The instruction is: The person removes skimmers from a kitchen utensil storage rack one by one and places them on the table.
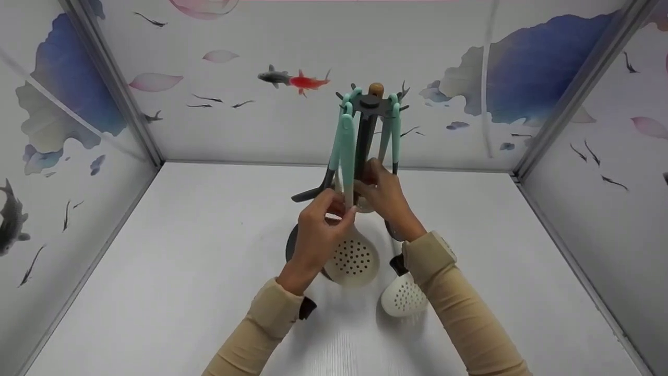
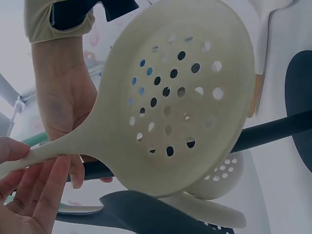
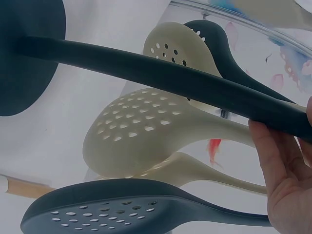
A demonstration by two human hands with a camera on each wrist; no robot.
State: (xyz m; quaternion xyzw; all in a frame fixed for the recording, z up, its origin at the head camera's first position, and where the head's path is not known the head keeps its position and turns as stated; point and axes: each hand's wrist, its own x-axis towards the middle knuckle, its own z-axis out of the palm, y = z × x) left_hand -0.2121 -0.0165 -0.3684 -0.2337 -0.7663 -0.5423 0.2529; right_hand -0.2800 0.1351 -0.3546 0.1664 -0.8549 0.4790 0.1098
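**Left hand [image 1: 321,224] on a skimmer [image 1: 352,261], right hand [image 1: 383,190] on the rack's pole [image 1: 365,138]**

From the head view, I see a white table [image 1: 198,224] walled by panels; the back one carries a grey-and-red fish motif [image 1: 300,81]. A wooden knob [image 1: 376,89] tops the rack, and mint handles [image 1: 347,138] hang close about the pole, crowding both hands. A dark turner [image 1: 309,195] juts left; a second perforated head [image 1: 402,298] shows beside the right sleeve [image 1: 430,256]. The pale skimmer hangs in front, below the left hand, whose fingertips pinch its stem.

From the left wrist, the skimmer's broad, holed bowl hides part of the pole, which runs to a dark round base [image 2: 301,83]. Thumb and fingers clasp the skimmer's narrow stem.

From the right wrist, pale and dark perforated heads cluster around the pole, and a dark slotted utensil [image 3: 117,207] lies nearest. The right hand holds the pole between thumb and fingers.
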